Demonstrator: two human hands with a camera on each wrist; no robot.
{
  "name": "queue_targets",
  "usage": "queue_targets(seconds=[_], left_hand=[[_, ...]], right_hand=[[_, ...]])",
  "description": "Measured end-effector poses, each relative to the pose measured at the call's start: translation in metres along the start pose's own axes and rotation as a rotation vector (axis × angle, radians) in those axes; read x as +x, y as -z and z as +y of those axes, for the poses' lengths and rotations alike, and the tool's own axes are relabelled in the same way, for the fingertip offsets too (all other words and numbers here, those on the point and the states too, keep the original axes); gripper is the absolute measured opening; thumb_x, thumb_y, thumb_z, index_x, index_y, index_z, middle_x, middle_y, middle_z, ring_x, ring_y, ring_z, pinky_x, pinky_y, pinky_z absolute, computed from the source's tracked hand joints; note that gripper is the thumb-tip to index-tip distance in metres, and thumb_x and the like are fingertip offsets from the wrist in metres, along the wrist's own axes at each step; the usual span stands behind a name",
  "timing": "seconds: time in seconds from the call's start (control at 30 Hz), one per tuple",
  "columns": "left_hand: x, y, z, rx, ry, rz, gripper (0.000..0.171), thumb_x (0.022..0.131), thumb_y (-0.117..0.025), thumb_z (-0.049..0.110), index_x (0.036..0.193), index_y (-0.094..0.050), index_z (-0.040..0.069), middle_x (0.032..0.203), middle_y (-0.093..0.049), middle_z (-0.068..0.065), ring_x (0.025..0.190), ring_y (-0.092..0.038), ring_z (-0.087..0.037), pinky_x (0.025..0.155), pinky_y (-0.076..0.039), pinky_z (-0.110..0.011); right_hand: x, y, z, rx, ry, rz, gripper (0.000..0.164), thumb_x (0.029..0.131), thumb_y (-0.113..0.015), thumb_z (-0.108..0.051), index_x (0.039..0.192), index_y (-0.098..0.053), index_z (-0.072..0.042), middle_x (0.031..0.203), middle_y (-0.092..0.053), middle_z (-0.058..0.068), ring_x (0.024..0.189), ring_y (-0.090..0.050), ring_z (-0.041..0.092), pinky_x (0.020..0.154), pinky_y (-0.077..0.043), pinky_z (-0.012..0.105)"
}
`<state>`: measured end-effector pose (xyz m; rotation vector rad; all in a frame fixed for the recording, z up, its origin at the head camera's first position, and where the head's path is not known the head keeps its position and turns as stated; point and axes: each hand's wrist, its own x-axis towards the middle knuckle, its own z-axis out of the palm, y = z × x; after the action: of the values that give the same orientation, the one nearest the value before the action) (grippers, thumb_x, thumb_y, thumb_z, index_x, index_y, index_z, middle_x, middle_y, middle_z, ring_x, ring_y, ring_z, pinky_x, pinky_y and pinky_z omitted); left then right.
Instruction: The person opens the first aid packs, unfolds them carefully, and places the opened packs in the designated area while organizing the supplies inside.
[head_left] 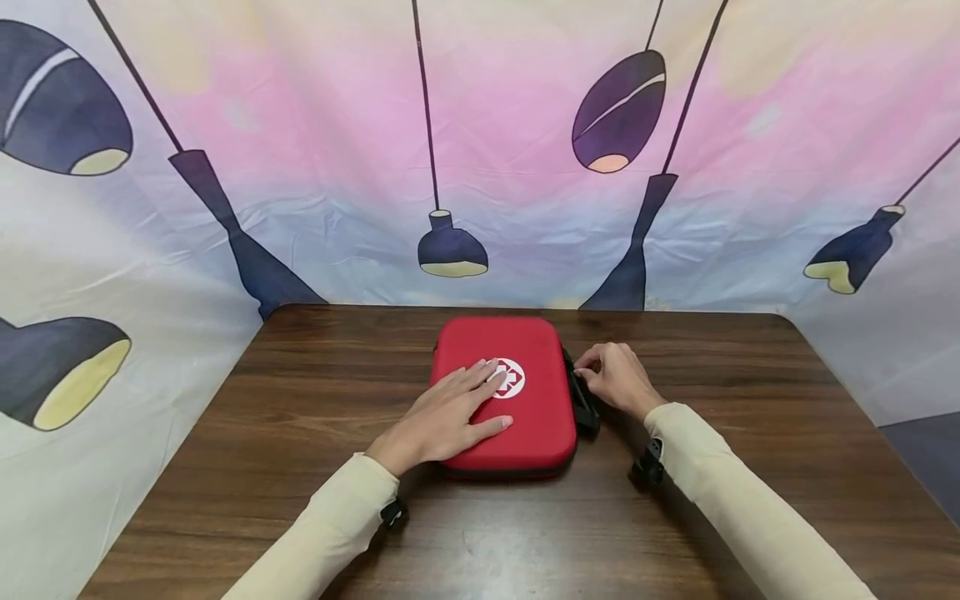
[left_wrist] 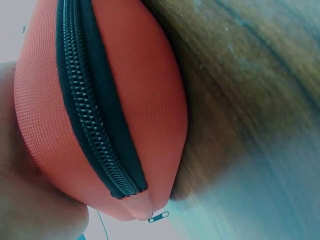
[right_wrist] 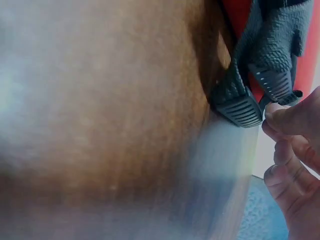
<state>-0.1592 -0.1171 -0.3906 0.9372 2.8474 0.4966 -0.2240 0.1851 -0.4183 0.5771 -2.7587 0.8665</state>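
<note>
A red first-aid case [head_left: 536, 425] with a white round emblem lies closed on the table. Across its lid my left hand [head_left: 442, 412] rests with the fingers spread and straight. In the left wrist view a black zipper [left_wrist: 92, 112] runs round the side of the case, and a small metal tab [left_wrist: 159, 217] sticks out past its end. At the right side of the case, thumb and forefinger of my right hand [head_left: 618, 379] pinch a zipper pull, mostly hidden by the fingertips. Beside them is the black strap handle [right_wrist: 272, 47] with ribbed plastic buckles [right_wrist: 242, 110].
The case lies on a dark wooden table [head_left: 315, 400], toward the far edge. Behind and beside the table hangs a cloth backdrop [head_left: 337, 167] printed with lamps. Each wrist bears a black strapped device [head_left: 648, 465].
</note>
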Motion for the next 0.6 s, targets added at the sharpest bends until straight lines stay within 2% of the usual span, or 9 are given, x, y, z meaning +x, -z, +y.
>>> queue_targets(seconds=[0.4, 0.6], left_hand=[[0.001, 0.0, 0.0, 0.005, -0.001, -0.011, 0.077, 0.099, -0.051, 0.058, 0.16, -0.033, 0.015, 0.167, -0.022, -0.004, 0.154, -0.018, -0.025, 0.125, -0.011, -0.04], [0.001, 0.001, 0.0, 0.011, 0.002, -0.016, 0.076, 0.099, -0.051, 0.058, 0.16, -0.033, 0.015, 0.168, -0.022, -0.004, 0.154, -0.017, -0.024, 0.125, -0.011, -0.041]], right_hand=[[-0.019, 0.001, -0.004, 0.029, 0.031, -0.004, 0.007, 0.086, -0.074, 0.0, 0.088, -0.08, -0.004, 0.087, -0.074, 0.006, 0.067, -0.063, 0.011, 0.061, -0.051, 0.03], [-0.027, 0.002, -0.007, 0.026, 0.038, -0.011, 0.01, 0.083, -0.074, 0.002, 0.082, -0.077, -0.007, 0.084, -0.073, 0.003, 0.069, -0.063, 0.01, 0.061, -0.051, 0.029]])
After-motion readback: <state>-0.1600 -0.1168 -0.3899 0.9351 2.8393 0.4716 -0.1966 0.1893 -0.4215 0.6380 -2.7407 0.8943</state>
